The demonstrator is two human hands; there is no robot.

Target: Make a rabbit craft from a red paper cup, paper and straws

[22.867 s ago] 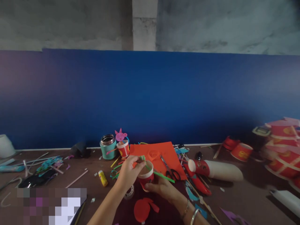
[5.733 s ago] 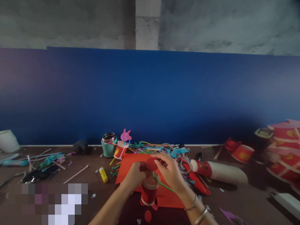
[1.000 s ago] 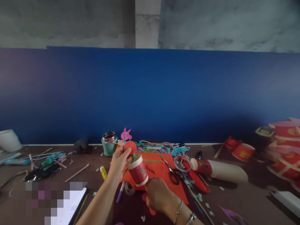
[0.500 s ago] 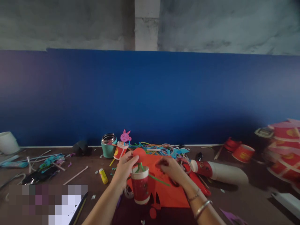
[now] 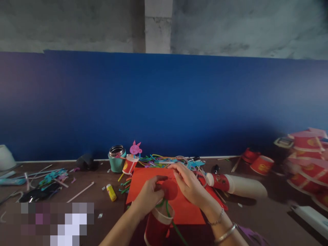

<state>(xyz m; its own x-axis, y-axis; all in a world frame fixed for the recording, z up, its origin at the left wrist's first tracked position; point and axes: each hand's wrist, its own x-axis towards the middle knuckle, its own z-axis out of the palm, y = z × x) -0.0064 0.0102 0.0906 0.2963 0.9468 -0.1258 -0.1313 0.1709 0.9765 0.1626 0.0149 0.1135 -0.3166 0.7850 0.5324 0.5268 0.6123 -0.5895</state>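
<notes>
A red paper disc (image 5: 169, 190) is between my two hands, over the red paper sheet (image 5: 143, 172). My left hand (image 5: 150, 194) has its fingers curled together at the disc's left edge and appears to pinch it. Just below that hand a red paper cup (image 5: 157, 227) with a white rim leans to one side. Green stems (image 5: 176, 229) come out of the cup's mouth, one hanging down to the right. On the disc's other side is my right hand (image 5: 187, 184), fingers stretched out over the sheet. Whether its fingertips touch the paper is hard to see.
Behind the sheet lie coloured pipe cleaners (image 5: 164, 160), a teal jar (image 5: 117, 159) and a small cup figure (image 5: 130, 164) with a pink head. A glue stick (image 5: 111, 192) rests at left. A white bottle (image 5: 247, 186) lies at right, near stacked red cups (image 5: 307, 167).
My left hand has moved down and right with the red disc, and my right hand's fingers have straightened. The cup has come nearer and now tilts. The scissors on the sheet no longer show.
</notes>
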